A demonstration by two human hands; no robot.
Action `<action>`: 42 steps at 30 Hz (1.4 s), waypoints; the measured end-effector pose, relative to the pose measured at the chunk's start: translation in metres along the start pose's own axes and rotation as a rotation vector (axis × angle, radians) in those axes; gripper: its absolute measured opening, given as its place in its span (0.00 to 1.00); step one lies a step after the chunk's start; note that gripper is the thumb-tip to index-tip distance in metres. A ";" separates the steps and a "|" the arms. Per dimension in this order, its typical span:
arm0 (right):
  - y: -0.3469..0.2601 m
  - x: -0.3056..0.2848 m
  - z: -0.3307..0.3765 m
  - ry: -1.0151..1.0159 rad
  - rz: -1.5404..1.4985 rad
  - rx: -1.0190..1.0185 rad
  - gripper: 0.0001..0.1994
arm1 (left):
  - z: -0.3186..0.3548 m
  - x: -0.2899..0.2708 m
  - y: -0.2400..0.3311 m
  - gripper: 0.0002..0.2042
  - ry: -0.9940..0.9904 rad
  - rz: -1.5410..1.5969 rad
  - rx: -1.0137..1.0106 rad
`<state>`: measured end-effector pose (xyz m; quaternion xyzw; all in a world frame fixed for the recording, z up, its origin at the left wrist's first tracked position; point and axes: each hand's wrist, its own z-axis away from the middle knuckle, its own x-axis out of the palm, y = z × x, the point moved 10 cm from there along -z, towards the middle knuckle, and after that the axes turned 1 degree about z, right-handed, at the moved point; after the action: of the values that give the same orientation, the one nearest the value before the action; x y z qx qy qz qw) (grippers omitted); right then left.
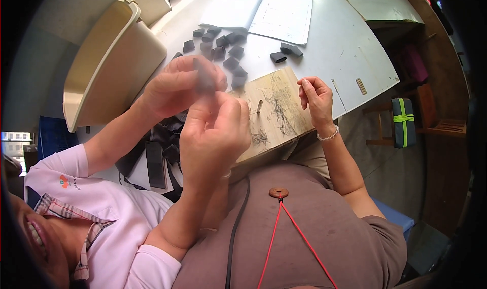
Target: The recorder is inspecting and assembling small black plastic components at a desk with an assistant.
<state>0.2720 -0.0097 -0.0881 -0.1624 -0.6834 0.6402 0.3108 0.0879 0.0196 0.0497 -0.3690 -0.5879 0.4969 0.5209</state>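
My right hand (318,102), with a beaded bracelet at the wrist, is raised at the right edge of a wooden board (291,88). Its thumb and fingertips are pressed together; whatever they hold, if anything, is too small to make out. A short upright peg (259,106) stands on the board among dark scattered threads (279,111). Of my left arm (215,211) only a part shows, and the hand is hidden behind a co-worker's hand (210,131). Both of the co-worker's hands hold up a blurred dark grey piece (204,78) left of the board.
Several small black fabric-like loops (231,63) lie on the white table (350,50), with more pieces by a phone (155,164). Open papers (281,15) lie at the back. A cream bin (101,65) stands left. The co-worker in a pale pink shirt (116,223) leans in close.
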 end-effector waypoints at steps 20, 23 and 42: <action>0.006 0.130 -0.015 -0.599 -0.066 0.365 0.15 | -0.017 0.066 0.125 0.14 -0.239 -2.039 0.977; 0.004 0.133 -0.012 -0.580 -0.172 0.393 0.13 | -0.020 0.066 0.117 0.12 -0.329 -2.029 0.884; -0.090 0.116 0.032 -0.591 -0.139 0.185 0.08 | 0.009 0.040 -0.005 0.18 -0.659 -2.461 0.960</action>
<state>0.1796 0.0259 0.0255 0.1069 -0.6924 0.6965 0.1551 0.0717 0.0543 0.0646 0.7404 -0.4005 -0.0668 0.5357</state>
